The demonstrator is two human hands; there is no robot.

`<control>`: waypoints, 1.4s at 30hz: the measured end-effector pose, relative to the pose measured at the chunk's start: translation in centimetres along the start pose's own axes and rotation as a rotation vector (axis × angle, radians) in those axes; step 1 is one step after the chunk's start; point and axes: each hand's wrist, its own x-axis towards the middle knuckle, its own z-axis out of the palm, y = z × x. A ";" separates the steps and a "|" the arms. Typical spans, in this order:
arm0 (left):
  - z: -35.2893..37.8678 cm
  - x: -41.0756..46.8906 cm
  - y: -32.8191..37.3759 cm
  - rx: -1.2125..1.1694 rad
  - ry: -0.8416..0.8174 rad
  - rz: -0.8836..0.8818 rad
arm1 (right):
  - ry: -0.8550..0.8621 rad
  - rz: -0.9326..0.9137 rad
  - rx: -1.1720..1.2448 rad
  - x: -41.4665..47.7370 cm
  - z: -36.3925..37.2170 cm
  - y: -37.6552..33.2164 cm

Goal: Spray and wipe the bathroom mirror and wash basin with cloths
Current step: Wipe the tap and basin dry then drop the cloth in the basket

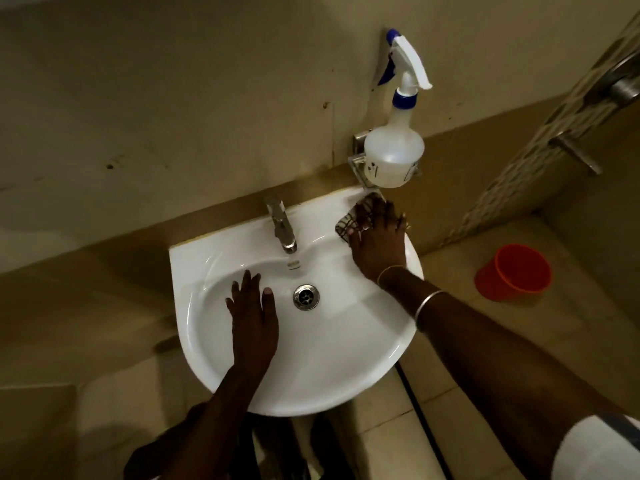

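Note:
A white wash basin (329,368) is fixed to the wall below me, with a chrome tap (281,223) at its back and a metal drain (306,296) in the bowl. My right hand (377,237) lies flat on a checked cloth (349,221) on the basin's back right rim, pressing it down. My left hand (252,310) rests flat inside the bowl, left of the drain, fingers apart and holding nothing. A translucent spray bottle (394,150) with a white and blue trigger stands in a metal wall holder just above my right hand. No mirror is in view.
An orange bucket (514,271) stands on the tiled floor to the right of the basin. Metal fittings (578,154) stick out from the right wall. A dark hose (420,420) runs down under the basin's right side.

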 end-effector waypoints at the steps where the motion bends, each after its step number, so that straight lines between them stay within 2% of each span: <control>1: 0.0 -0.4 0.1 -0.006 -0.002 -0.002 | 0.011 0.052 0.045 -0.5 0.3 -1.1; 3: -0.2 -1.3 0.2 -0.020 -0.005 -0.018 | 0.019 0.064 0.148 -1.5 1.3 -3.6; 6: -0.7 -2.4 0.0 -0.052 0.006 -0.044 | -0.005 -0.047 0.230 -2.7 2.5 -8.0; 11: -1.6 -3.3 -0.8 -0.075 0.053 -0.079 | 0.017 -0.067 0.408 -6.0 3.7 -15.0; 16: -2.2 -3.7 -0.6 -0.075 0.059 -0.100 | 0.057 -0.243 0.255 -6.7 4.8 -13.0; 18: -2.4 -3.8 -0.5 -0.072 0.069 -0.096 | 0.083 -0.136 0.209 -5.9 4.8 -10.1; 21: -2.4 -3.9 -0.4 -0.093 0.079 -0.091 | 0.074 0.364 0.342 -4.8 4.5 -8.2; 24: -2.3 -4.1 -0.5 -0.081 0.076 -0.087 | 0.118 0.583 0.503 -3.9 4.7 -10.6; 27: -2.6 -4.0 -0.9 -0.080 0.080 -0.102 | 0.097 0.759 0.772 -2.8 5.1 -13.4; 31: -3.6 -3.2 -2.2 -0.011 0.089 -0.081 | 0.119 0.874 1.251 -2.6 5.8 -17.3; 33: -4.2 -2.5 -3.0 0.045 0.092 -0.053 | 0.159 0.881 1.406 -2.9 5.7 -18.6; 36: -5.2 -1.5 -3.7 0.081 0.118 -0.021 | 0.227 0.862 1.520 -3.1 6.9 -20.1; 42: -6.2 -2.4 -4.3 0.058 0.148 -0.019 | 0.031 0.884 1.562 -4.4 6.8 -26.7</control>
